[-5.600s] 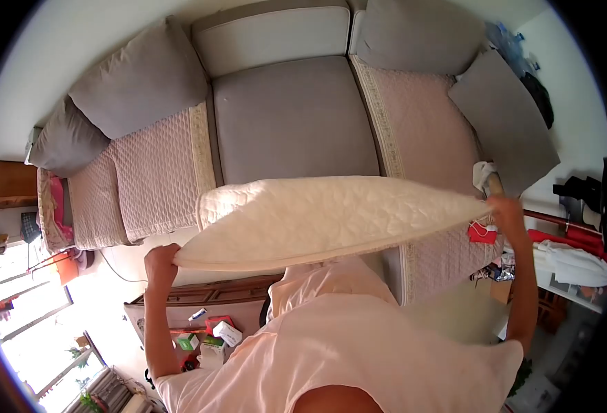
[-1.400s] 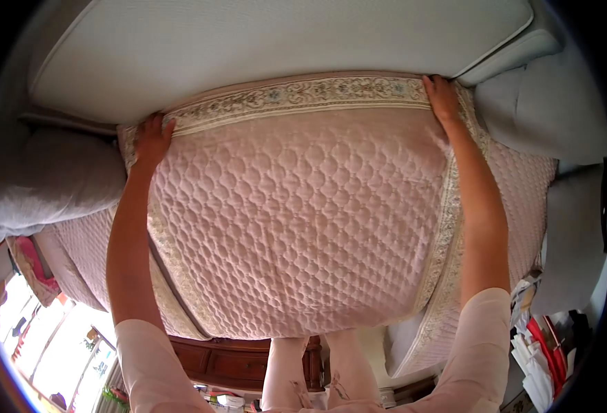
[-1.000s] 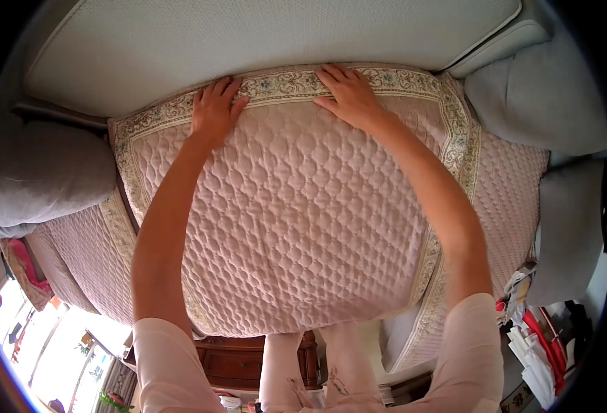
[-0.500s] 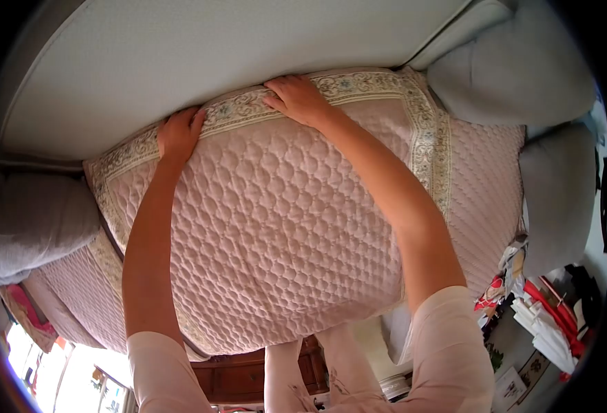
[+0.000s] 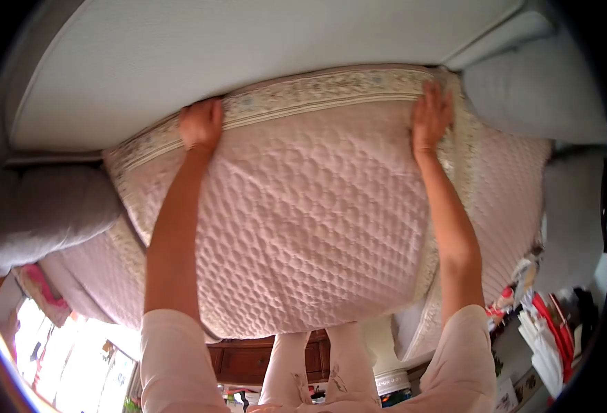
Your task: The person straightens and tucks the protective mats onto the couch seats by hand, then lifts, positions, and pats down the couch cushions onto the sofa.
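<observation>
A pink quilted sofa cover (image 5: 310,206) with a cream patterned border lies over the sofa seat. At its back edge, left of the middle, my left hand (image 5: 201,125) is closed on the border, fingers curled over and fingertips hidden against the backrest. My right hand (image 5: 432,118) rests open near the back right corner of the cover, its fingers stretched out and slightly smeared by motion. Diagonal creases run across the quilting between my arms.
The grey sofa backrest (image 5: 248,45) rises behind the cover. Grey cushions stand at the left (image 5: 62,206) and right (image 5: 537,89). Red and white items (image 5: 548,337) are piled at the lower right. A brown wooden cabinet (image 5: 248,361) is behind my legs.
My right hand has moved right along the border, from near the middle to the right corner. The left hand is still at the back edge, its fingers now more curled. The view has shifted slightly.
</observation>
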### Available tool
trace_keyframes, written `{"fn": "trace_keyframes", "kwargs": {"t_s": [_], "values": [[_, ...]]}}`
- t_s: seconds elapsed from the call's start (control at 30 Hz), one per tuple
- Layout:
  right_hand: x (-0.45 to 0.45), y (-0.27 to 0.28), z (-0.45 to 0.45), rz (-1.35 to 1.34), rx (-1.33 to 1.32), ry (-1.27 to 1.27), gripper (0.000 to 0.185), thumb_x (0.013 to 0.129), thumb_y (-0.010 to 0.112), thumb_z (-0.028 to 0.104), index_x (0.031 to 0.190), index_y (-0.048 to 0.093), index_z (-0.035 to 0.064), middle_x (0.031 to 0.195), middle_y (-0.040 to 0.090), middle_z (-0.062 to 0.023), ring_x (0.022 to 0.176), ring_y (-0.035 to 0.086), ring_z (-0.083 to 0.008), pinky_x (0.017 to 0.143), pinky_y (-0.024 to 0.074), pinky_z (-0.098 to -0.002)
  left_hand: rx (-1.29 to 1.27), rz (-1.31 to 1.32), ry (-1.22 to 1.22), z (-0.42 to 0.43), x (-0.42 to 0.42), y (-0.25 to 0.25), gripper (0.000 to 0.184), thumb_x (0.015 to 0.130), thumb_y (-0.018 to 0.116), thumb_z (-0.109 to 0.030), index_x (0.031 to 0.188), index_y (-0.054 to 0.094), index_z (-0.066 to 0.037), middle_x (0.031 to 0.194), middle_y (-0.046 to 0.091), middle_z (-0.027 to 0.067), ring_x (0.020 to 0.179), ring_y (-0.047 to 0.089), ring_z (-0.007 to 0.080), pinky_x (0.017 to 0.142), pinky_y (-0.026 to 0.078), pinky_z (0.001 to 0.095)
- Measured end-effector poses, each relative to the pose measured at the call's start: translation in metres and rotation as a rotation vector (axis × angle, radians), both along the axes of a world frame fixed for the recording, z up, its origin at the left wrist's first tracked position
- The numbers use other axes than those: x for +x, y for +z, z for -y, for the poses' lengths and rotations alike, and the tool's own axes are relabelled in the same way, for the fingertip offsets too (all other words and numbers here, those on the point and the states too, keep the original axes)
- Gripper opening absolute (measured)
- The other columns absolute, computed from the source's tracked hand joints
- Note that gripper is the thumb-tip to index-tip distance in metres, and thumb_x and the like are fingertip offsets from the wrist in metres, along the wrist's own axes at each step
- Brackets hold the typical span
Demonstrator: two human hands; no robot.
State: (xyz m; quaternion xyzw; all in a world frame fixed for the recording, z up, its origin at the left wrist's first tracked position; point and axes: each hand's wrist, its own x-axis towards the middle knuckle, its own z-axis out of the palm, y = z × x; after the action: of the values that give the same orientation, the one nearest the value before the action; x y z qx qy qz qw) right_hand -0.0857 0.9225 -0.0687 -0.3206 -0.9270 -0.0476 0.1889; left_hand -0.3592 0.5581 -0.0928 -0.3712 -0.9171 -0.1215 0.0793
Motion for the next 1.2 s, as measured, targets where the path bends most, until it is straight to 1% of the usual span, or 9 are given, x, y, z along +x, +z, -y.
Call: {"fn": "trace_keyframes", "kwargs": {"t_s": [0.2,0.3,0.47,0.53,0.6,0.87,1.03,1.17,1.2], "values": [[-0.002,-0.011,-0.012,-0.075,-0.021,-0.007,0.035,0.089,0.038,0.026,0.120,0.050,0.0143,0.124,0.048,-0.0080,0.114,0.039,-0.0364,0.098,0.0286,-0.0430,0.062,0.088,-0.019,0.000,0.003,0.018,0.025,0.083,0.047,-0.028,0.078,0.064,-0.009,0.074,0.063,0.0103,0.070,0.057,0.0272,0.077,0.041,0.0399],[0.004,-0.014,-0.026,-0.081,-0.193,0.064,0.037,0.091,0.038,0.029,0.121,0.048,0.0103,0.123,0.048,-0.0112,0.114,0.040,-0.0341,0.099,0.0279,-0.0411,0.231,0.267,-0.051,0.025,0.013,0.040,0.028,0.085,0.046,-0.029,0.096,0.062,-0.009,0.097,0.061,0.0130,0.093,0.056,0.0274,0.087,0.037,0.0395],[0.050,0.005,-0.026,-0.010,-0.256,0.254,0.040,0.092,0.040,0.029,0.126,0.042,0.0085,0.133,0.036,-0.0155,0.122,0.032,-0.0321,0.101,0.0249,-0.0388,-0.257,0.028,0.251,0.193,0.044,0.055,0.045,0.089,0.042,-0.031,0.131,0.037,-0.014,0.139,0.029,0.0076,0.129,0.024,0.0243,0.104,0.021,0.0371],[0.099,0.022,0.021,-0.023,-0.331,0.238,0.041,0.092,0.039,0.027,0.127,0.040,0.0066,0.136,0.031,-0.0158,0.124,0.030,-0.0314,0.102,0.0237,-0.0381,-0.105,0.290,0.438,0.274,0.057,0.046,0.046,0.090,0.040,-0.031,0.133,0.033,-0.015,0.140,0.027,0.0072,0.128,0.026,0.0251,0.104,0.022,0.0363],[0.176,0.010,0.053,-0.020,-0.296,0.154,0.041,0.092,0.038,0.024,0.128,0.039,0.0037,0.136,0.032,-0.0152,0.125,0.030,-0.0305,0.102,0.0248,-0.0372,-0.135,0.203,0.281,0.333,0.078,0.033,0.044,0.091,0.040,-0.027,0.132,0.034,-0.014,0.140,0.026,0.0082,0.128,0.025,0.0255,0.103,0.024,0.0342],[0.435,0.054,0.194,-0.028,-0.703,-0.303,0.048,0.091,0.042,0.031,0.128,0.038,0.0018,0.129,0.041,-0.0157,0.119,0.039,-0.0283,0.098,0.0298,-0.0351,0.382,0.697,0.645,0.409,0.318,0.081,0.051,0.086,0.052,-0.014,0.132,0.032,-0.004,0.132,0.037,0.0154,0.124,0.033,0.0261,0.099,0.033,0.0353],[0.524,0.042,0.206,0.168,-0.889,-0.533,0.055,0.088,0.044,0.039,0.127,0.037,0.0004,0.123,0.046,-0.0187,0.114,0.044,-0.0302,0.094,0.0344,-0.0352,0.558,1.088,0.870,0.507,0.379,0.043,0.045,0.082,0.062,-0.021,0.116,0.045,0.002,0.109,0.055,0.0121,0.093,0.054,0.0201,0.082,0.042,0.0304],[0.528,0.034,0.197,0.260,-0.926,-0.537,0.052,0.087,0.047,0.036,0.124,0.040,-0.0014,0.118,0.049,-0.0201,0.109,0.048,-0.0314,0.091,0.0365,-0.0359,-0.255,0.925,0.603,0.568,0.408,0.045,0.025,0.081,0.061,-0.024,0.091,0.058,-0.001,0.080,0.061,0.0037,0.070,0.053,0.0115,0.061,0.044,0.0264],[0.529,0.034,0.192,0.267,-0.965,-0.529,0.052,0.087,0.048,0.035,0.123,0.040,-0.0015,0.119,0.049,-0.0202,0.109,0.047,-0.0316,0.092,0.0362,-0.0360,-0.114,0.955,0.655,0.575,0.408,0.041,0.025,0.081,0.061,-0.024,0.090,0.058,-0.001,0.078,0.061,0.0040,0.069,0.053,0.0110,0.060,0.043,0.0265]]}}
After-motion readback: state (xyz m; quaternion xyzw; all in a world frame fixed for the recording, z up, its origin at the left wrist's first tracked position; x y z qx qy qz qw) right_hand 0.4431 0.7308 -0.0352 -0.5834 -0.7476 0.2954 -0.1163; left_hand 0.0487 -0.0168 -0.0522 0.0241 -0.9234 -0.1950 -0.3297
